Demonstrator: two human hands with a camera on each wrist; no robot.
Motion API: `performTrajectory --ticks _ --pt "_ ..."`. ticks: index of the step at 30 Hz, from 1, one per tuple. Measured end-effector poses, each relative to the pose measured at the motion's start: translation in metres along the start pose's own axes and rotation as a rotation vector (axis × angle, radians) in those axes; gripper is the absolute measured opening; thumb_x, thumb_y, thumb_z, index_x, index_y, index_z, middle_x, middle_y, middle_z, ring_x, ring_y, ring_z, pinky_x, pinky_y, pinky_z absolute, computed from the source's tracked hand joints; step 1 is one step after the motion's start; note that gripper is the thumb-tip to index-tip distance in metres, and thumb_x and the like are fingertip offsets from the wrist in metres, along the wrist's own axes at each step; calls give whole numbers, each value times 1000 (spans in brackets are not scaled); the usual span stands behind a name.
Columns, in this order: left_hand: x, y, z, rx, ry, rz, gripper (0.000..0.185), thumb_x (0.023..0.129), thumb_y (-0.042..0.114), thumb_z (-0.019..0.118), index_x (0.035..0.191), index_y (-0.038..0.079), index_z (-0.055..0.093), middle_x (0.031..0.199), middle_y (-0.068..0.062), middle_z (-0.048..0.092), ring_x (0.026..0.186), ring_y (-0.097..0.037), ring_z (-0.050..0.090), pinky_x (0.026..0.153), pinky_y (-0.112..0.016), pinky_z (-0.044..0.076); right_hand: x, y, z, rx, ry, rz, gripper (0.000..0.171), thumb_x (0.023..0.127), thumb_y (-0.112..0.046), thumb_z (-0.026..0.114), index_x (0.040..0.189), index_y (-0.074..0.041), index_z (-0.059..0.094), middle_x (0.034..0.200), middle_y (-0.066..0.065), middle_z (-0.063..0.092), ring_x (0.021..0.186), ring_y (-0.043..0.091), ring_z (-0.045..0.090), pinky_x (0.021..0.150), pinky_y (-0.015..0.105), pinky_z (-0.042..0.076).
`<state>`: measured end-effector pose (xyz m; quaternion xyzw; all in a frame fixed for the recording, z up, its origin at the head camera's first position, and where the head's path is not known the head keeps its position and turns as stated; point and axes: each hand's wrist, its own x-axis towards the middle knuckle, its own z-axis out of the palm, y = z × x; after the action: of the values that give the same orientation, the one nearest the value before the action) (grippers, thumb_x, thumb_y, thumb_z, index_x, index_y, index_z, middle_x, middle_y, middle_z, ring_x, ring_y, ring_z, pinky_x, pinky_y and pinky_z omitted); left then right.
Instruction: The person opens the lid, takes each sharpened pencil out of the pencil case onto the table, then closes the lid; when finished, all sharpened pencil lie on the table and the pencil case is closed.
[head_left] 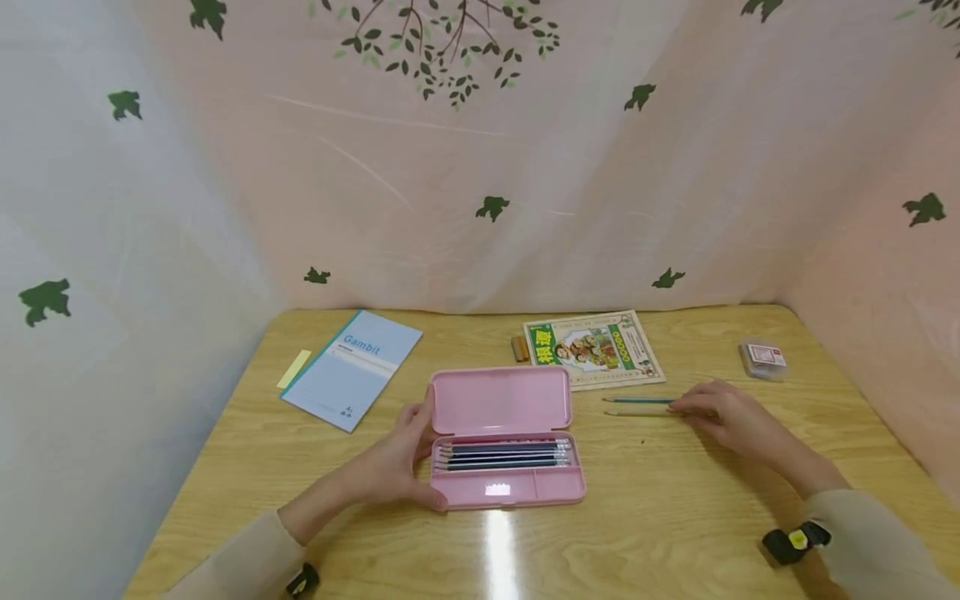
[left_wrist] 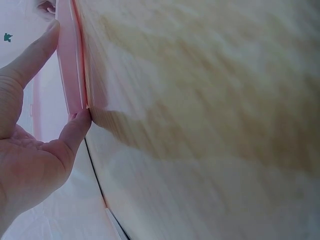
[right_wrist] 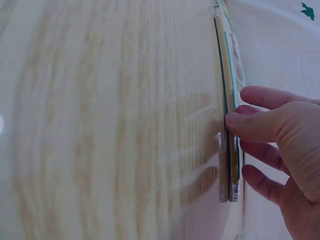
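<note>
1. Presently, the pink pencil case (head_left: pixel 507 437) is lying open on the wooden table (head_left: pixel 675 517), its lid (head_left: pixel 501 401) folded back on the far side of the tray.
2. Several dark pencils (head_left: pixel 504 454) are seen already laid side by side in the long compartment of the case; the smaller front compartments appear bare, though glare hides part of them.
3. The case is steadied by the left hand (head_left: pixel 401 460) at its left end. In the left wrist view the thumb (left_wrist: pixel 75 131) and a finger (left_wrist: pixel 35 55) are pressed against the pink edge (left_wrist: pixel 70 60); the fingers are held fairly straight, bracing the case, not wrapped round it.
4. Two loose pencils (head_left: pixel 637 406) remain on the table to the right of the case, parallel and just beside each other.
5. The right hand (head_left: pixel 723 414) is lowered onto the eraser end of that pair. A fingertip (right_wrist: pixel 235 122) is touching the pencils (right_wrist: pixel 228 165) in the right wrist view; the fingers are loosely bent over them and nothing is grasped yet.
6. Judged progress: most pencils are stowed, two are still out, and the lid is unclosed.
7. Beyond the case, a picture booklet (head_left: pixel 596 348) with a small brown block (head_left: pixel 520 347) beside it is noted; to the far left a blue notebook (head_left: pixel 352 368) and a yellow slip (head_left: pixel 295 368); to the far right a small clear box (head_left: pixel 762 359).
</note>
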<state>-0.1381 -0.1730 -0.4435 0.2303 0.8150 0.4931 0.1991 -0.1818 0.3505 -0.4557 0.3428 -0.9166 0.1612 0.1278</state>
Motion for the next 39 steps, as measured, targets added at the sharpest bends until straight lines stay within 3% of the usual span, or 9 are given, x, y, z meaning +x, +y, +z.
performTrajectory --ticks 4,8,12,16,21,25,29,34,39 --pt "0 1 -1 12 3 -10 152 63 20 99 161 25 -17 151 -19 16 136 -29 48 114 -34 40 2 -4 -2 -15 19 9 37 75 5 84 106 -13 79 102 -2 73 91 20 68 75 42 61" --pt "0 2 -1 12 0 -20 153 63 19 99 160 23 -19 152 -19 15 136 -29 48 114 -33 40 9 -11 -4 19 81 5 42 74 5 84 114 -7 76 107 4 75 95 23 71 85 17 56" --pt "0 2 -1 6 -2 -21 152 63 17 99 160 23 -19 151 -18 15 136 -29 48 114 -33 40 21 -27 -9 67 130 -29 52 71 9 84 120 -3 73 113 9 74 100 25 71 94 0 40" --pt "1 2 -2 3 -4 -10 153 63 17 99 160 23 -19 150 -18 16 136 -28 48 114 -33 40 33 -46 -14 100 148 -86 59 69 12 83 124 -6 72 119 9 72 106 24 70 98 1 38" --pt "2 2 -1 0 -5 -4 153 63 16 99 160 24 -18 149 -18 17 136 -27 48 114 -32 39 48 -70 -11 126 143 -142 59 73 6 84 128 -11 71 119 5 73 104 24 71 98 8 46" --pt "2 2 -1 8 -4 -2 152 63 17 99 161 25 -18 149 -18 17 136 -27 48 114 -32 39 60 -90 -4 136 116 -216 51 74 4 84 123 -9 72 115 4 73 101 23 71 88 24 59" --pt "1 2 -1 34 -3 -11 152 64 21 99 161 24 -18 150 -18 17 136 -27 48 114 -33 40 72 -112 8 115 98 -297 45 76 -1 85 119 -8 73 113 4 72 100 21 70 81 38 63" --pt "-1 1 -2 32 -4 -18 152 64 21 99 160 23 -19 152 -18 14 136 -27 48 114 -33 39 87 -136 23 105 46 -327 40 80 -7 85 118 -8 73 114 5 71 103 23 68 85 41 62" --pt "-1 0 -1 51 -3 -25 151 65 24 98 160 25 -19 153 -18 13 136 -27 49 114 -33 40 95 -152 35 107 -49 -291 36 86 -14 82 121 -11 74 113 0 71 104 17 67 87 36 61"
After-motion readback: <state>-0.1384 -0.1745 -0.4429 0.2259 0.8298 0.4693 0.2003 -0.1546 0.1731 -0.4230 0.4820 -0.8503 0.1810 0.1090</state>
